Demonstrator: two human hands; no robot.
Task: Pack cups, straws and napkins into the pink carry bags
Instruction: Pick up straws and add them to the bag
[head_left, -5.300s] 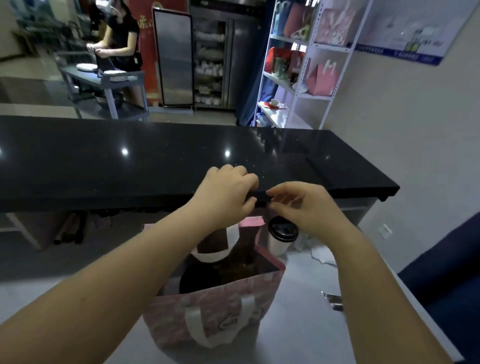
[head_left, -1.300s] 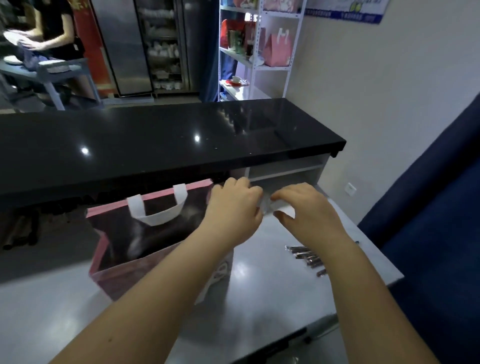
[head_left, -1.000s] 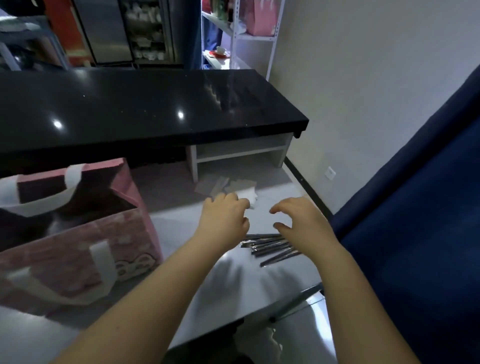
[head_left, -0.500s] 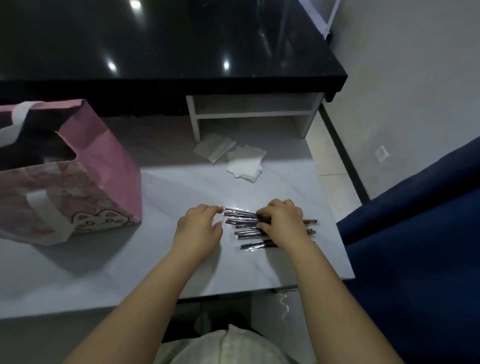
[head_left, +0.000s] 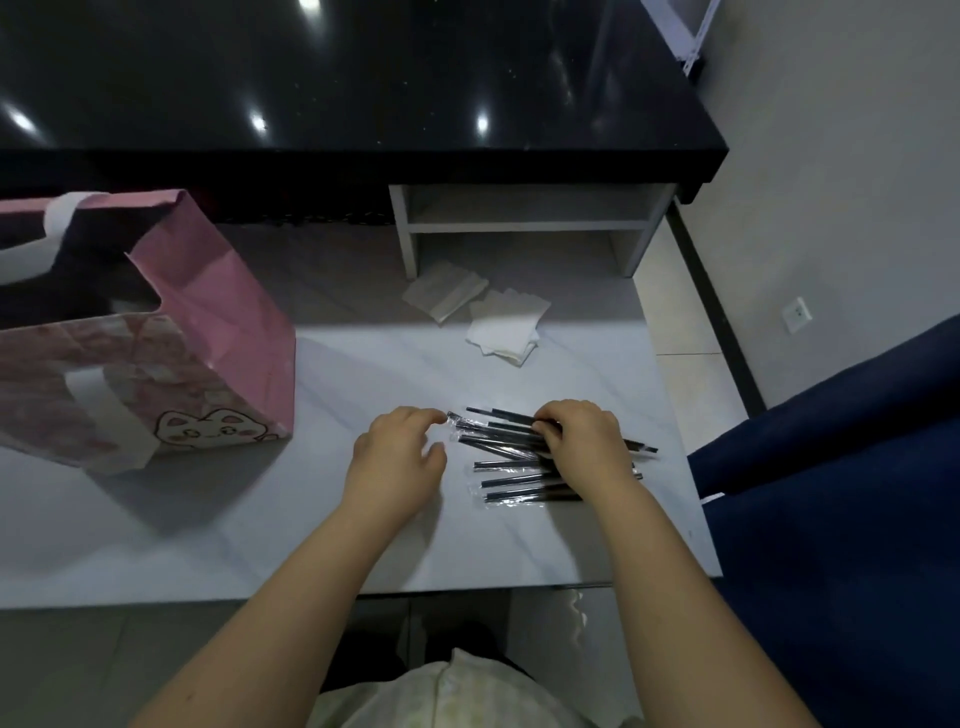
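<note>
on the pale marble-look tabletop (head_left: 311, 519), both bare hands work at a scatter of black plastic-wrapped straws (head_left: 511, 470).
from the head camera: the right hand (head_left: 584, 441) lies over the middle of the straws, fingers curled down onto the top few, pinching them; the left hand (head_left: 397, 457) sits just beside their left ends, its fingertips (head_left: 434, 415) pinching the clear wrapper end of the top straw. the tall pink paper carry bag with white handles and a cartoon cat print (head_left: 171, 364) stands open at the table's left, well apart from the straws. two small stacks of white folded napkins (head_left: 498, 325) lie farther back, near a white shelf unit (head_left: 524, 223) under a glossy black counter (head_left: 363, 83).
</note>
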